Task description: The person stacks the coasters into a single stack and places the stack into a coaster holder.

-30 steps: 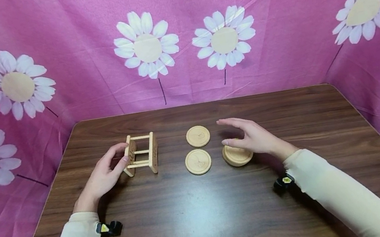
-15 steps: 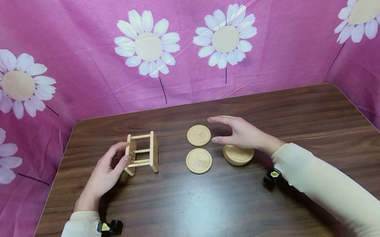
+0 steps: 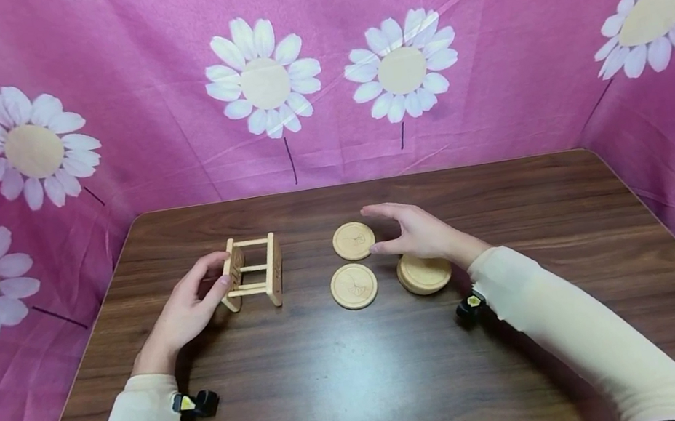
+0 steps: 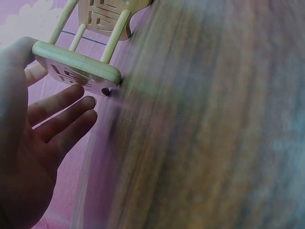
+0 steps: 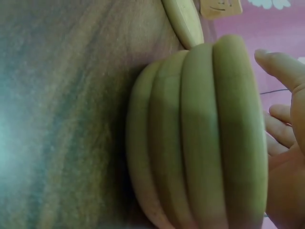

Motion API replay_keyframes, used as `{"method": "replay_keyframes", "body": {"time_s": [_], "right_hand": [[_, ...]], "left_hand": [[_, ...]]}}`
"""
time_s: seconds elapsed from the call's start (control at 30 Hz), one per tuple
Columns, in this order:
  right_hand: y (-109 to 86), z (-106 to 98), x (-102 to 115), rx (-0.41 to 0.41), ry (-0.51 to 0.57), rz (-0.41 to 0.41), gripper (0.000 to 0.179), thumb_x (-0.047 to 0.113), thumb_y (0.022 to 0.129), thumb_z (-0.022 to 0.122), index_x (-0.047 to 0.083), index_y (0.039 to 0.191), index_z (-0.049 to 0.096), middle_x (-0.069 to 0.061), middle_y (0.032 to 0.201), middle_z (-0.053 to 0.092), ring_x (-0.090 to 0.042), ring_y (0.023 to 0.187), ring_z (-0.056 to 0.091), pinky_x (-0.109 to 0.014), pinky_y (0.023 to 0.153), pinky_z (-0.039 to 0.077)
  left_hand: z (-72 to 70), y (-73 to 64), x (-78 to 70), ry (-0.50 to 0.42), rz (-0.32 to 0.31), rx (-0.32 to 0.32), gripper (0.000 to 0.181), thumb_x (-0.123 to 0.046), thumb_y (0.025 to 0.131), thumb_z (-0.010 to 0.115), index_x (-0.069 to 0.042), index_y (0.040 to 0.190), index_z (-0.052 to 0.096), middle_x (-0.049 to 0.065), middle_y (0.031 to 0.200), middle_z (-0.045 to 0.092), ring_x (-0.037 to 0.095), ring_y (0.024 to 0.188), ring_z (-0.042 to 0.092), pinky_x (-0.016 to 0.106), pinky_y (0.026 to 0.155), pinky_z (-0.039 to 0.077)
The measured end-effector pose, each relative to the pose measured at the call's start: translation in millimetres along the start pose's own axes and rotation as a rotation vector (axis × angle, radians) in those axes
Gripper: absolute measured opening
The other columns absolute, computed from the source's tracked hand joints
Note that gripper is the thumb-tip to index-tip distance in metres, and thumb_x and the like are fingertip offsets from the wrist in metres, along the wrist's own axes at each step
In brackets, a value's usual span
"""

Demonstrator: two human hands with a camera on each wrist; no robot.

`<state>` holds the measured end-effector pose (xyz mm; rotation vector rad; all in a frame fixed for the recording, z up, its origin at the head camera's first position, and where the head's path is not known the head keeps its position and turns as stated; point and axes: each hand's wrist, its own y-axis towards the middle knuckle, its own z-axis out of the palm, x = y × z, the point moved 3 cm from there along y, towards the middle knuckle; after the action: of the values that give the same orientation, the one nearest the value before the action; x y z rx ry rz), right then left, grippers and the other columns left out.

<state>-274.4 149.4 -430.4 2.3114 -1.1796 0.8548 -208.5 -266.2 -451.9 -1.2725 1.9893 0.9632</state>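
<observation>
My left hand holds the left side panel of a small pale wooden coaster rack, thumb at the near edge and index finger at the far edge. In the left wrist view, the rack's carved side panel is beside the fingertips. My right hand hovers with nothing in it, fingers and thumb apart, its tips by the right edge of the far round wooden coaster. A second coaster lies flat just nearer. Under the right hand stands a coaster stack, several thick, also filling the right wrist view.
Everything stands on a dark brown wood-grain table. A pink cloth with large white daisies hangs behind and at both sides. Each wrist carries a small black camera, such as the right one.
My right hand has moved left and slightly away, from above the stack toward the far coaster. The left hand and the rack have stayed in place.
</observation>
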Motion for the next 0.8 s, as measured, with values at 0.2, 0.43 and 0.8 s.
{"method": "replay_keyframes", "body": {"time_s": [0.2,0.43,0.8], "right_hand": [[8.1,5,-4,0.066,-0.029,0.024,0.079,0.026,0.092,0.086,-0.002,0.158,0.05,-0.019,0.162,0.054,-0.037,0.155,0.046,-0.053,0.131,0.034],[16.3,6,-8,0.099,-0.052,0.013,0.08,0.027,0.092,0.085,-0.002,0.158,0.05,-0.02,0.163,0.053,-0.038,0.155,0.044,-0.053,0.132,0.032],[23.5,10,-12,0.164,-0.057,0.004,0.075,0.025,0.094,0.084,-0.001,0.157,0.051,-0.02,0.163,0.053,-0.038,0.155,0.045,-0.052,0.132,0.032]], "left_hand": [[-0.3,-0.2,-0.3,0.009,0.003,-0.003,0.038,-0.004,0.108,0.061,-0.003,0.145,0.06,0.022,0.124,0.073,-0.003,0.11,0.061,0.008,0.095,0.048],[-0.3,-0.5,0.3,0.012,-0.007,-0.002,0.039,-0.001,0.107,0.061,-0.004,0.146,0.059,0.022,0.124,0.073,-0.006,0.11,0.06,0.008,0.094,0.047],[0.6,-0.2,-0.2,0.005,-0.01,0.002,0.038,-0.005,0.108,0.062,-0.003,0.146,0.059,0.023,0.126,0.072,-0.001,0.112,0.063,0.007,0.095,0.047]]}}
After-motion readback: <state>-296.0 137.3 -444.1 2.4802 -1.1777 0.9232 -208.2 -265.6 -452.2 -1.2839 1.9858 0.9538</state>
